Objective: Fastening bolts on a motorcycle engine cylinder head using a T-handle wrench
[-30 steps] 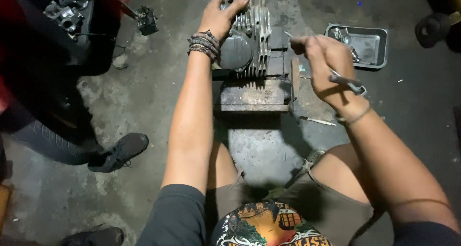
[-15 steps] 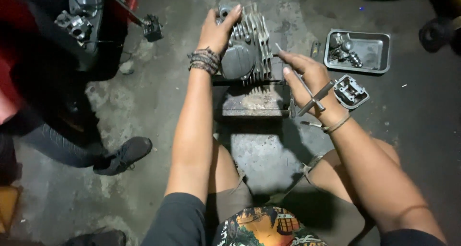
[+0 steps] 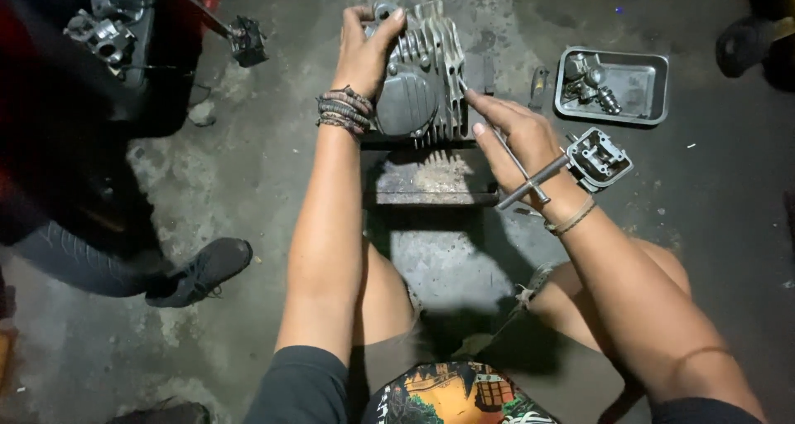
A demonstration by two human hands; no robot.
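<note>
Grey metal, with many cooling fins, made up the engine cylinder head [image 3: 422, 80] that stood on a worn block [image 3: 431, 180] on the concrete floor [image 3: 273, 200], in front of the person's bare knees. The left hand [image 3: 364, 51] lay over the top left side of this engine part, with the fingers curled over its upper edge and holding it firmly; several dark bracelets [image 3: 344, 112] sat on the wrist. The right hand [image 3: 517, 138] was just beside the right side of the fins, closed around a T-handle wrench [image 3: 530, 180], whose thin shaft pointed up toward the fins and whose cross handle lay over the wrist, close to a cord bracelet [image 3: 571, 219]. I could not tell if the tip of the tool touched a bolt. Just to the right of this hand a small metal engine piece [image 3: 603, 155] lay on the floor, and further up stood a shallow metal tray [image 3: 650, 66] with a few small parts [image 3: 590, 80] inside it. A dark flat piece [image 3: 538, 86] lay between the tray and the cylinder head. On the left side, well apart from the hands, a black shoe [image 3: 203, 271] of another person rested on the floor, and above it part of a motorcycle [image 3: 124, 51] with a red panel was visible.
</note>
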